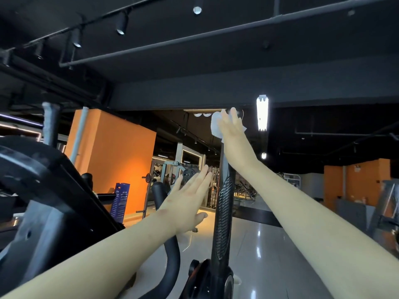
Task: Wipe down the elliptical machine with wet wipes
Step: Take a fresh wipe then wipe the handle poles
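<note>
Head view: the right hand [232, 128], in the upper centre of the frame, lies flat with fingers extended. It presses a white wet wipe [216, 126] against the top end of the upright arm [224, 212] of the elliptical machine [216, 281], which rises from the bottom centre. The left hand [190, 199], mid-frame just left of that arm, is released, with fingers straight and grasping nothing.

Just one cam here, head-worn & wide-angle, is sitting at the person's eye level, facing fwd and tilting upward, hanging v. close to the elliptical handle bar [224, 212] dead ahead, w/ the dark ceiling [216, 72] filling the top half and the gym floor [269, 244] stretching away below.
</note>
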